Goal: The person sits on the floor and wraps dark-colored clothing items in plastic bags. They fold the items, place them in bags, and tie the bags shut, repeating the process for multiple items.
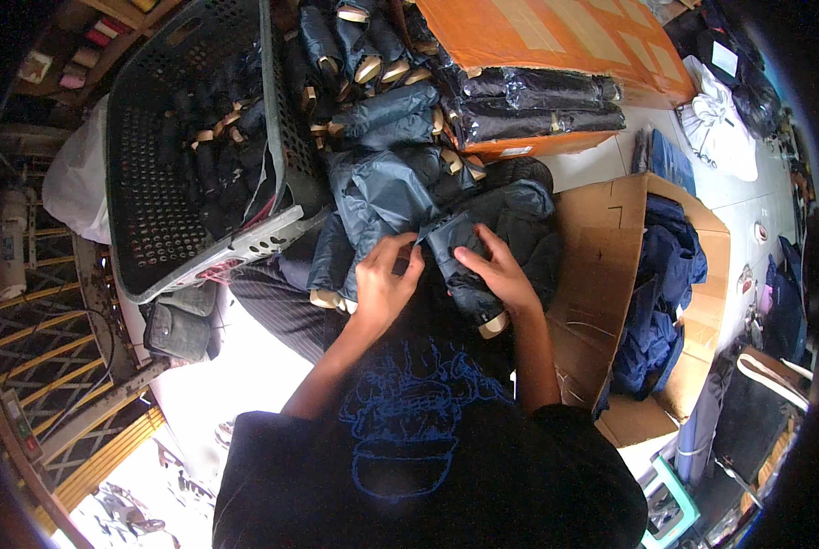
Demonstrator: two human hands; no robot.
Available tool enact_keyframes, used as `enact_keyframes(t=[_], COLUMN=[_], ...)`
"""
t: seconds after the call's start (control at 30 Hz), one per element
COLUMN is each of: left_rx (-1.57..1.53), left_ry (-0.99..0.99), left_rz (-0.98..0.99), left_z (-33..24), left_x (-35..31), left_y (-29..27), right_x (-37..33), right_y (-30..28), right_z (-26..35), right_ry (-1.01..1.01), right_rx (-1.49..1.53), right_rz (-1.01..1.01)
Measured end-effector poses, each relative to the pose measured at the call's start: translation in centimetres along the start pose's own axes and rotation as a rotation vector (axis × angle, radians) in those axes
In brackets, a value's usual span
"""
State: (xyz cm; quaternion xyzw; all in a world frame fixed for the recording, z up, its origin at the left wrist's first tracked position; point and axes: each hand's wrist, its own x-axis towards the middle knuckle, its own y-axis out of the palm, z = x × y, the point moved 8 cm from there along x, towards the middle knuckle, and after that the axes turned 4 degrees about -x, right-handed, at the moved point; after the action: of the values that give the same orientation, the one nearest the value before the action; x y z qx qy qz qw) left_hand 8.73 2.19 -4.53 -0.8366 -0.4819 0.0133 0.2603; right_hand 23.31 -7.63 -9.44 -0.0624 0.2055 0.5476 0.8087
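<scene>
Head view: dark blue bundle (441, 242), slightly glossy, pale at its near end, in front of the torso and beneath both hands. Left hand (388, 274): grip narrow, thumb and forefinger together at the bundle's left edge. Right hand (498, 272): on the bundle's right part, thumb and fingers bent, a small gap between; whether closed on cloth, cannot tell. Just beyond the hands: crumpled blue-grey cloth (382, 197), smooth and shiny, touching further dark rolls. Beyond that: group of rolled bundles (368, 41), dark, with pale ends, laid close together. To the left: perforated plastic basket (295, 137), dark grey with a lighter rim, tilted, more dark rolls with pale ends (213, 151) inside. Far side, right of centre: orange carton (556, 37), flaps taped; dark packs in clear film (538, 105), stacked at its front. To the right: open brown cardboard box (597, 261), navy cloth (652, 293) heaped inside. Beyond the box: white plastic bag (716, 128), gathered at the top. Lower left: dark grey pouch (177, 329), on the pale floor (213, 384). Bottom right: turquoise plastic frame (677, 512), partly in view.
</scene>
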Motion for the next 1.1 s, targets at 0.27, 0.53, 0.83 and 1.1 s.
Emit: enact_keyframes(t=[0.27,0.53,0.83,1.1], left_rx=[0.078,-0.12,0.075,-0.03], left_ry=[0.243,-0.13,0.464,0.431], left_rz=[-0.068,0.102,-0.086,-0.078], left_z=[-2.7,-1.3,-5.0,-5.6], left_x=[0.2,1.8,1.1,1.1], left_y=[0.0,0.5,0.7,2.4], right_x=[0.1,-1.7,-2.2,-2.4], right_y=[-0.2,1.1,2.0,1.6], right_z=[1.8,6.4,7.4,8.4], right_ry=[-0.292,-0.328,-0.404,-0.431], right_rx=[-0.424,-0.711,-0.977,-1.086], right_rz=[-0.139,-0.179,-0.196,-0.234])
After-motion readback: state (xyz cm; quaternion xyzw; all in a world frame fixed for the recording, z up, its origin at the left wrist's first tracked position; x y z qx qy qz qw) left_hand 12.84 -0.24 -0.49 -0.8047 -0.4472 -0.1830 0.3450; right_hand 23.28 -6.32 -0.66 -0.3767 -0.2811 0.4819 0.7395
